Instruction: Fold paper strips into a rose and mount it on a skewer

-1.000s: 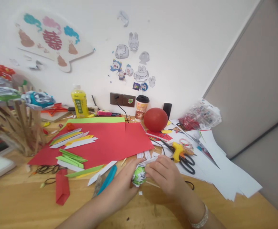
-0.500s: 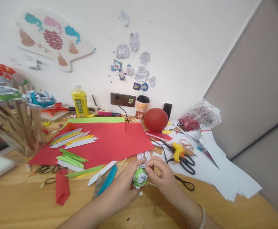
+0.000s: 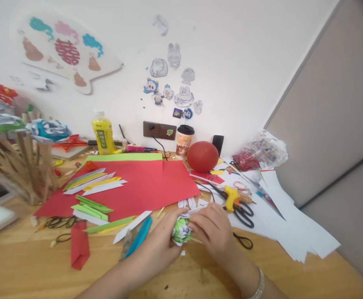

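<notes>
Person's L hand point(image 3: 164, 234) grips a green-and-white paper flower point(image 3: 180, 231), lower ctr of frame; R hand point(image 3: 214, 230), fingertips closed, pinches a white paper strip point(image 3: 197, 209) at its top. I see red paper point(image 3: 156, 182) mid-left, yellow glue gun point(image 3: 231, 198) and black-handled scissors point(image 3: 242, 216) ctr-right.

Noted change in right hand point(image 3: 215, 232): arched in an open pinch half a second ago, now laid flatter, fingers forward beside green-and-white paper flower point(image 3: 180, 231), much as a second ago. Saw pale paper strip point(image 3: 197, 210) back in view at fingertips. Found black cord loop point(image 3: 245, 238) less exposed than half a second ago, more than a second ago.
</notes>
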Tool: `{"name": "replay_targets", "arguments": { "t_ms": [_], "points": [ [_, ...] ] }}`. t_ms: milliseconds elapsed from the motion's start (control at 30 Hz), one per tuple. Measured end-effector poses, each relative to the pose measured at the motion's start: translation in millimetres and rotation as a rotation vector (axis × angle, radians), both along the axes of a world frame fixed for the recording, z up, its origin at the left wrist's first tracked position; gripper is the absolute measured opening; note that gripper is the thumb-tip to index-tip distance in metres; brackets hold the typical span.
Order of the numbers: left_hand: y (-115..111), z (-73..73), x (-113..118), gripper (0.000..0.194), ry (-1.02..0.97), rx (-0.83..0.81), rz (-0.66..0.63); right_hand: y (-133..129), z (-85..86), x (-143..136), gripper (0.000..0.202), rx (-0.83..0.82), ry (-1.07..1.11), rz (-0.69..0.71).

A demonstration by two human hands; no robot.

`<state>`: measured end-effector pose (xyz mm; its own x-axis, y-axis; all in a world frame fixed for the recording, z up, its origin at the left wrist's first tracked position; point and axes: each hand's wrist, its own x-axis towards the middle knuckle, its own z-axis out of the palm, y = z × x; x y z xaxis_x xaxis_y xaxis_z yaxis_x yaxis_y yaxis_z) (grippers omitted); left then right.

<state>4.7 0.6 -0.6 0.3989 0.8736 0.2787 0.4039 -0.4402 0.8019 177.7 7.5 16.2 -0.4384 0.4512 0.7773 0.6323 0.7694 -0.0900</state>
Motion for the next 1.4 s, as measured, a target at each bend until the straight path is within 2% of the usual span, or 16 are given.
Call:
{"name": "replay_targets", "arguments": {
  "t_ms": [200, 567, 833, 1067, 1233, 1400],
  "points": [
    [-0.4, 2.0, -0.9, 0.059, 0.014, 0.001, 0.003, 1.2, 0.1, 3.3, 0.01, 0.033, -0.03, -0.01],
    [-1.3, 1.9, -0.5, 0.06, 0.035, 0.035, 0.024, -2.4, 4.2, -0.3, 0.01, 0.209, -0.087, -0.086],
    [0.7, -2.3, -0.8, 0.063, 0.055, 0.047, 0.033, -1.0, 6.7, -3.8, 0.01, 0.153, -0.077, -0.038],
    [0.4, 2.2, -0.4, 0.06, 0.061, 0.056, 0.02, -2.0, 4.8, -3.4, 0.013, 0.101, -0.103, -0.007],
    [0.1, 2.5, -1.2, 0.061, 0.076, 0.052, 0.027, -1.9, 3.5, -2.7, 0.012, 0.085, -0.079, -0.018],
    [0.2, 1.0, -2.0, 0.062, 0.084, 0.03, 0.01, -0.2, 1.8, -1.7, 0.013, 0.106, -0.143, -0.025]
  ]
}}
